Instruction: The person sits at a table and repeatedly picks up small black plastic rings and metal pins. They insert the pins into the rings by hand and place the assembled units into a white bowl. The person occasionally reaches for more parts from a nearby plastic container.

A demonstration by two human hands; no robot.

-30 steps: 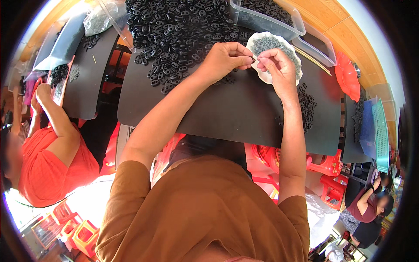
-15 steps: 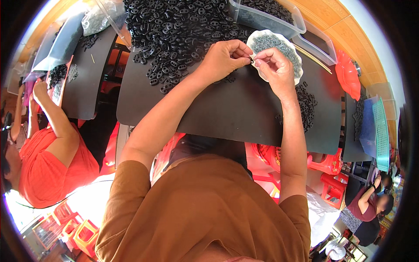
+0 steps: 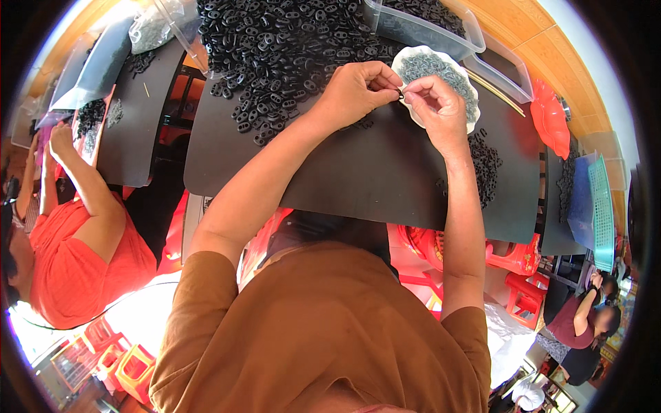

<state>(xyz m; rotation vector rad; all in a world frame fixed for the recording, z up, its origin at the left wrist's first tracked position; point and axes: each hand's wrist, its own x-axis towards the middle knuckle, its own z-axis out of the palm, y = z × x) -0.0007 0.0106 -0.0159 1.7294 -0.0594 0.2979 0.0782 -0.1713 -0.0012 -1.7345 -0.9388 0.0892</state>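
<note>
Over the dark table, my left hand [image 3: 360, 88] pinches a small black piece [image 3: 401, 94] between thumb and forefinger. My right hand [image 3: 436, 104] meets it there, its thumb and forefinger pressed together at the same spot; what it grips is too small to name. Beneath the right hand sits a white scalloped dish [image 3: 474, 118] filled with small clear-grey pieces [image 3: 428, 67]. A large heap of black two-holed oval parts [image 3: 282, 51] spreads beyond my left hand. Beside my right forearm lies a smaller pile of tiny black parts [image 3: 486, 165].
Clear plastic bins [image 3: 427, 36] stand at the far edge of the table [image 3: 358, 182], near a thin yellowish stick [image 3: 494, 93] and a red leaf-shaped tray [image 3: 549, 120]. A person in red [image 3: 89, 255] works at a table on the left. Another person [image 3: 577, 320] sits at far right.
Both hands stay together, with only a slight shift of the fingers and a small drift of the view. The piles and the dish look the same.
</note>
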